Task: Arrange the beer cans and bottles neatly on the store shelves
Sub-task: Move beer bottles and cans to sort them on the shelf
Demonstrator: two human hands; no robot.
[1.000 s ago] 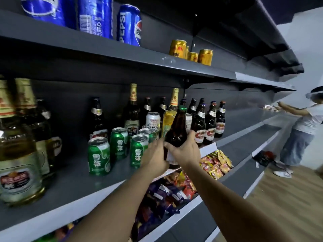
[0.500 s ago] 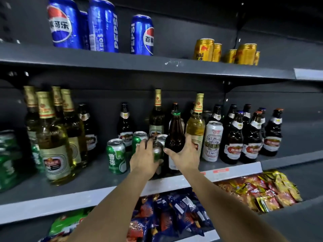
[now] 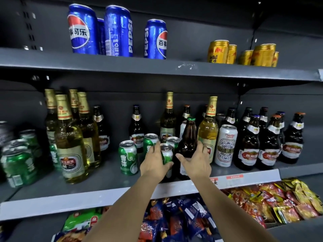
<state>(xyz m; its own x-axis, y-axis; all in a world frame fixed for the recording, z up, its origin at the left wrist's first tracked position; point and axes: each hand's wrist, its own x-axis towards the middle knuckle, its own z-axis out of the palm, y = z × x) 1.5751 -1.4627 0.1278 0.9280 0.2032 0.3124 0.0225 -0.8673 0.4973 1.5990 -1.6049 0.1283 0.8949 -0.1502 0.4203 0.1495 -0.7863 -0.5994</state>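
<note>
A brown beer bottle (image 3: pixel 187 137) with a green cap stands upright near the front of the middle shelf (image 3: pixel 104 179). My right hand (image 3: pixel 195 163) holds its lower body, thumb on the left side and fingers on the right. Just to its left, my left hand (image 3: pixel 153 165) grips a green beer can (image 3: pixel 167 154), with the thumb across the can's front. More green cans (image 3: pixel 128 157) stand close by on the left and behind. A white can (image 3: pixel 226 145) and a pale gold-foil bottle (image 3: pixel 208 133) stand right of the brown bottle.
Pale gold-foil bottles (image 3: pixel 70 137) and green cans (image 3: pixel 17 165) crowd the shelf's left end, and dark red-label bottles (image 3: pixel 248 142) its right. Blue Pepsi cans (image 3: pixel 118 32) and gold cans (image 3: pixel 217 51) stand on the upper shelf. Snack packets (image 3: pixel 174 220) fill the lower shelf.
The view has swung to face the shelf squarely. The brown bottle now stands on the shelf, and my left hand has shifted from it to the green can.
</note>
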